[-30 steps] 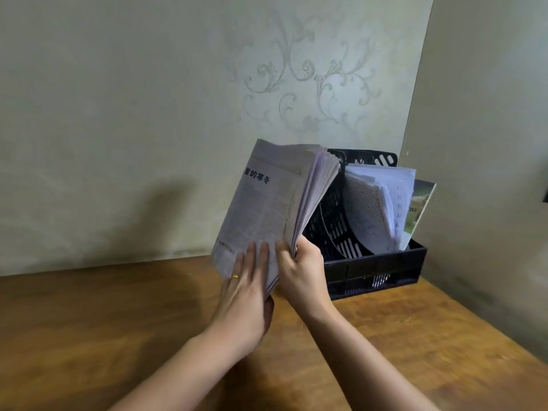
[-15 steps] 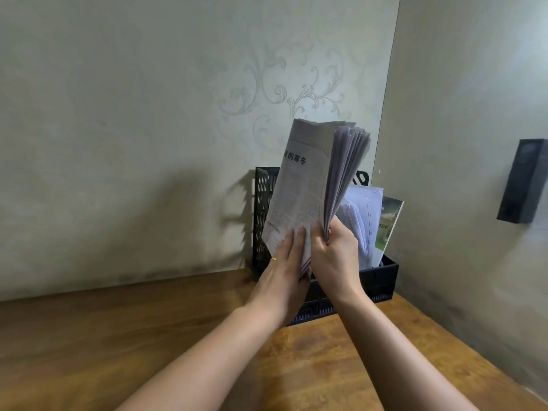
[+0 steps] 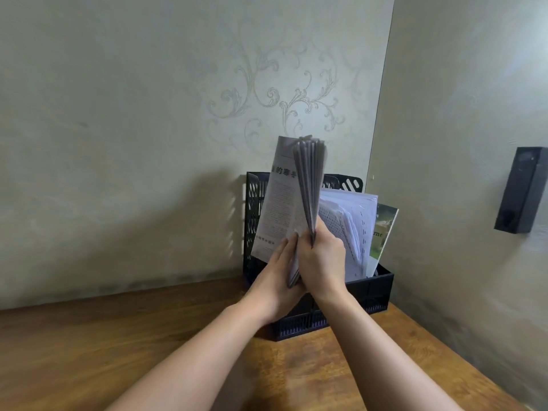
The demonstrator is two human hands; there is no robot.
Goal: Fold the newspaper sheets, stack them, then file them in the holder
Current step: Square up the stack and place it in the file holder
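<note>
Currently the right hand [image 3: 321, 262] is gripping and the left hand [image 3: 274, 274] flat-pressing the newspaper stack [image 3: 292, 200] over the holder [image 3: 382, 289]; its fanning top edges are risking snagging a divider.

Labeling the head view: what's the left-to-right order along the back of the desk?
holder's left wall → folded newspaper stack, held upright by left hand and right hand → white papers → green-covered booklet → black box on the side wall
</note>
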